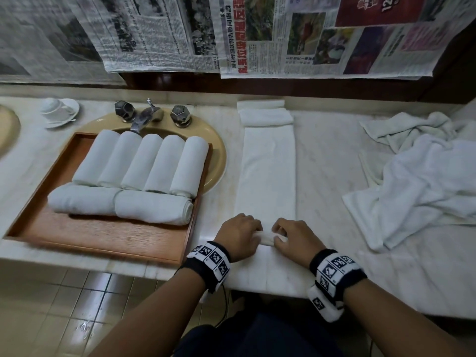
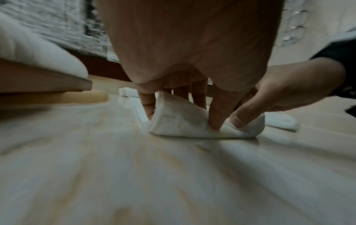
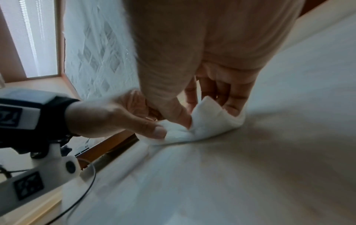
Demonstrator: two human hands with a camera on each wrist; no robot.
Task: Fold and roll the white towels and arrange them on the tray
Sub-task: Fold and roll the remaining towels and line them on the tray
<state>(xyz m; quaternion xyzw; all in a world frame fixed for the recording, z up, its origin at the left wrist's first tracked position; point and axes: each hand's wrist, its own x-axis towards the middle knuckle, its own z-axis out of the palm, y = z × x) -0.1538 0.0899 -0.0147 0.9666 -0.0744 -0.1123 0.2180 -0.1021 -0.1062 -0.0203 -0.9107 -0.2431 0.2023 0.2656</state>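
Note:
A white towel (image 1: 268,171), folded into a long strip, lies on the marble counter and runs away from me. Its near end is curled into a small roll (image 1: 268,238). My left hand (image 1: 240,234) and my right hand (image 1: 289,237) both pinch that roll, fingers curled over it and thumbs at its near side. The left wrist view has the left fingers (image 2: 148,103) behind the rolled towel end (image 2: 183,123). In the right wrist view the right fingers (image 3: 233,100) hold the same rolled end (image 3: 208,121). A wooden tray (image 1: 108,235) at the left holds several rolled white towels (image 1: 144,163).
A small folded towel (image 1: 265,115) lies beyond the strip's far end. A heap of loose white towels (image 1: 422,181) fills the right of the counter. The tray sits over a beige sink (image 1: 219,155) with a tap (image 1: 144,117). A cup on a saucer (image 1: 60,110) stands at the far left.

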